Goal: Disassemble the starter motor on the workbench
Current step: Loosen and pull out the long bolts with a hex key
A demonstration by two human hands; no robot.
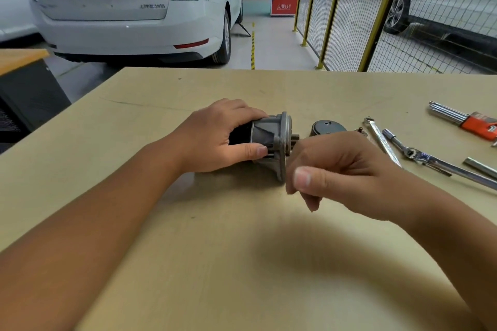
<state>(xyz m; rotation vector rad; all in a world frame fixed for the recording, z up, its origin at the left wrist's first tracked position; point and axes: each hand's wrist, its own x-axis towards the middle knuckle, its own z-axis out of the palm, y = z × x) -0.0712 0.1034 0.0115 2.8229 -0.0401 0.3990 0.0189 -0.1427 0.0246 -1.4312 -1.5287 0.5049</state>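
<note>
The motor point(269, 140) lay on its side near the middle of the bench point(188, 250), and everything else could be placed from it. To its left, the left hand point(215, 137) gripped the dark body, fingers curled over the top and the thumb pressed along the near side, holding it down on the wood. The motor's long axis ran left to right, with the grey flange facing right. Just right of that flange, the right hand point(330, 166) hovered with its fingers curled loosely inward, the thumb forward; whether it pinched some small part I could not tell, since the fingertips were turned away and hid the motor's end. It was plainly the nearer hand to that open end, so I judged any part coming out would be drawn rightward along the axis while the left kept the body from sliding. Behind the right hand, a round grey cap point(326, 126) sat already off on the bench. Farther right of the motor lay a spanner point(382, 140), a ratchet point(430, 161) and a set of hex keys point(462, 118), all well apart from it.
</note>
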